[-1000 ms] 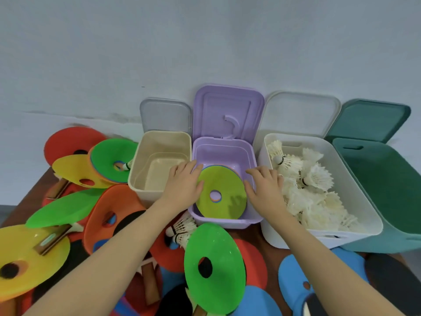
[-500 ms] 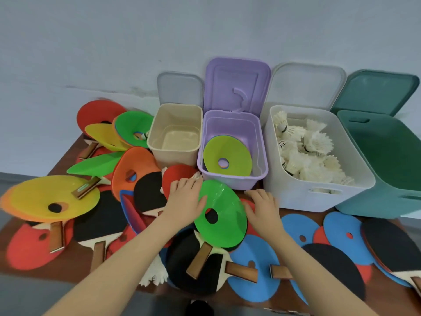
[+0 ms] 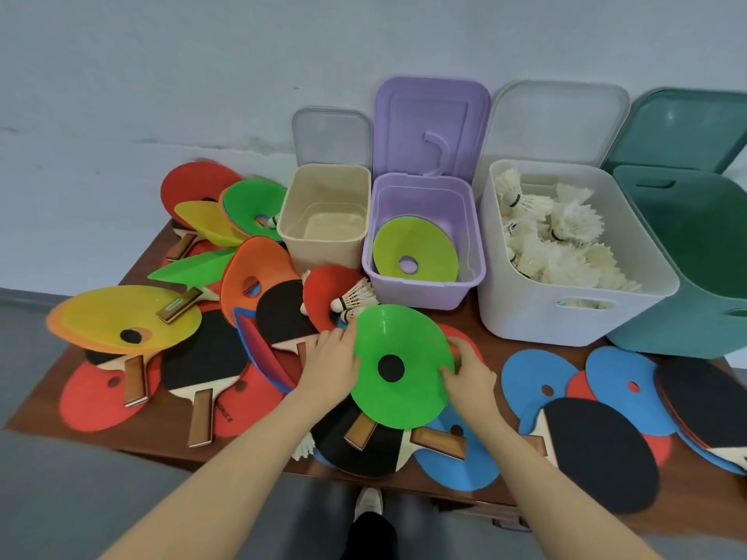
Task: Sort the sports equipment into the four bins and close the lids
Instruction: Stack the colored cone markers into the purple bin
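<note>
Brown table (image 3: 121,434) against a pale wall. Left hand (image 3: 332,367) and right hand (image 3: 469,375) grip opposite edges of a green disc (image 3: 400,357), in front of the open purple bin (image 3: 424,293).

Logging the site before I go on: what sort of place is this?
Probably an indoor sorting station staged against a plain wall, not a gym. A wooden table carries table tennis paddles, flat cones and four open bins; the white bin holds shuttlecocks.
</note>
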A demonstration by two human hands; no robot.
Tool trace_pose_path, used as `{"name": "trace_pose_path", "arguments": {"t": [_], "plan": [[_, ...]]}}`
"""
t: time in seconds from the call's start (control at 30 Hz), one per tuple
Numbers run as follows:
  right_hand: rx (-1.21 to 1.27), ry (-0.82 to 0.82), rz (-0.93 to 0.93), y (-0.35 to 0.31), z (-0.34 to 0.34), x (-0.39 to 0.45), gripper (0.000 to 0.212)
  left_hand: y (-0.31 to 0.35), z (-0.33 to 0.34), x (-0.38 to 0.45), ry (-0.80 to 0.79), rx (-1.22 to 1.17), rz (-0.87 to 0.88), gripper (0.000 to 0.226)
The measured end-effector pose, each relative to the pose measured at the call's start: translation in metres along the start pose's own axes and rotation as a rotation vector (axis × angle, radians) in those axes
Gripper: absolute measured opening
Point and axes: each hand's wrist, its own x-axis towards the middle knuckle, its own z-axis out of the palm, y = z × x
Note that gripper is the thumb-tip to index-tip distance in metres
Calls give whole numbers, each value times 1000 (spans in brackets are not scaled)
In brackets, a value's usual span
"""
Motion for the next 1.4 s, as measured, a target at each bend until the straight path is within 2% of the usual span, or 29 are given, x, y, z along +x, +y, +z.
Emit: {"name": "trace_pose_path", "arguments": {"t": [0.1, 0.17, 0.37, 0.63, 0.77, 0.93, 1.1, 1.2, 1.3, 1.4], "plan": [[184, 102, -126, -5, -6, -6, 44, 4, -6, -6, 69, -22, 23, 63], [237, 136, -146, -12, -11, -6, 43, 3, -15, -10, 122, -53, -6, 61], [313, 97, -204, -43, -7, -4, 38, -14, -39, -21, 226, -76, -54, 57], [343, 71, -289, -79, 7, 9, 42, -52, -60, -4, 312, -80, -44, 56], [423, 143, -159, -79, 14, 21, 41, -65, -54, 25, 240, -111, -17, 49], [400, 251, -12, -60, 13, 19, 40, -80, -44, 54, 221, -126, -170, 45], [358, 298, 76, -46, 14, 15, 40, -90, -26, 75, 35, -44, -138, 51], [339, 286, 77, -51, 22, 15, 41, -92, -21, 81, -11, -129, -136, 36], [352, 277, 65, -56, 29, 14, 41, -99, -25, 80, 127, -183, -106, 39], [366, 294, 57, -61, 32, 12, 41, -105, -38, 79, 318, -227, 22, 36]]}}
